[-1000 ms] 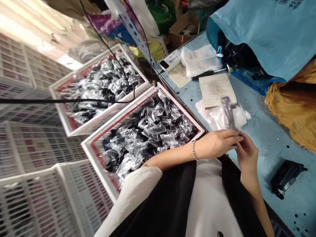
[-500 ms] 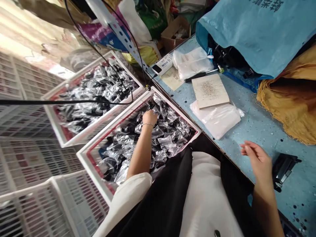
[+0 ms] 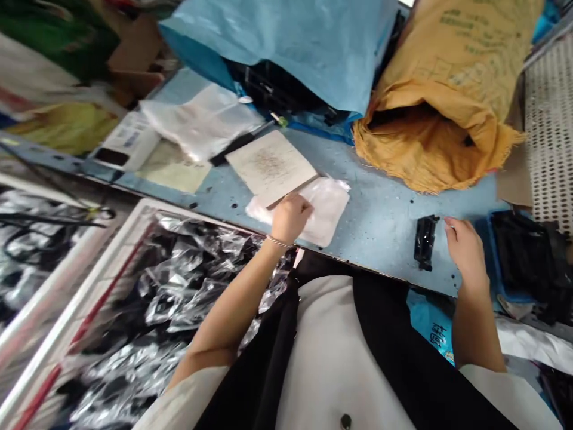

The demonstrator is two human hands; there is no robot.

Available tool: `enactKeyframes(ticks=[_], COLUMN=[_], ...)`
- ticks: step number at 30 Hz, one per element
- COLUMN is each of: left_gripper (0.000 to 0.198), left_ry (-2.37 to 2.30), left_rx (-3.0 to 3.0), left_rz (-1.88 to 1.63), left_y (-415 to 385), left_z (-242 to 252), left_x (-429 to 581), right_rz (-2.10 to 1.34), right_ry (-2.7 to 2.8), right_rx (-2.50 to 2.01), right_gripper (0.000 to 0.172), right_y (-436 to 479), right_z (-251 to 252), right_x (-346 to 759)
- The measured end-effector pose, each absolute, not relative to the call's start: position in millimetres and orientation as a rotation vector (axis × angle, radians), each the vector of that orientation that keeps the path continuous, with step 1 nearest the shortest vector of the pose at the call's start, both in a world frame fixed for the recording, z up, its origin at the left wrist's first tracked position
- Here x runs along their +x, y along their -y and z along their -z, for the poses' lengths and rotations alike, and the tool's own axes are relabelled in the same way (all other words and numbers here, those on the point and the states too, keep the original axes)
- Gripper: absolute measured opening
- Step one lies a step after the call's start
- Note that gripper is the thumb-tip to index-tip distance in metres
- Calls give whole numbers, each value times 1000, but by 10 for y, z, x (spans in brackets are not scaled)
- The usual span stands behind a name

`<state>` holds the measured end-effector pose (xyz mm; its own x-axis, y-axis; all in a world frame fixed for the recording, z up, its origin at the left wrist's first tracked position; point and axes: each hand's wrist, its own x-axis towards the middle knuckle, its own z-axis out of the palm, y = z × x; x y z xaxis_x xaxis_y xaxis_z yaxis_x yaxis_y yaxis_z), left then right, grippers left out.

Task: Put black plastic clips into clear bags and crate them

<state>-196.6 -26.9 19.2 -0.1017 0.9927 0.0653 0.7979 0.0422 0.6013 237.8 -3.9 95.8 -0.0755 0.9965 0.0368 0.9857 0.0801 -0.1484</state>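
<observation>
My left hand, a bracelet at its wrist, is over the stack of clear plastic bags, beside a speckled square board. Its fingers are curled together, and whatever they may hold is hidden. On the blue table, my right hand is just right of a black plastic part, with a small gap between them. The thumb and fingers of that hand bend toward each other; whether anything is between them is too small to tell.
Crates of bagged black parts stand at the left. A blue sack and a yellow sack lie at the back. A blue bin with black parts is at the right.
The view has swung right. My left hand has come out of the crate of bagged parts to the plastic bags on the table. My right hand is still near the black part.
</observation>
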Motion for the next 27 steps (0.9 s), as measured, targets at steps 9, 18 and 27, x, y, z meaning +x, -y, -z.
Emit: enactKeyframes(ticks=[9,18,27], left_gripper=[7,21,13], left_ry=[-1940,-1745,-1760], left_rx=[1963,1285,1147], left_rz=[-743,-836,-945], left_y=[418,251,260], left_z=[-273,-344,-288], left_x=[-1634,-2007,-1950], right_rz=[21,-1031,-2275], right_ry=[2753,2296,812], right_rx=[-1776,-1690,-1341], right_gripper=[59,29,36], right_y=[-48,-186,444], right_z=[-974,-866,-434], right_x=[2370,2111,638])
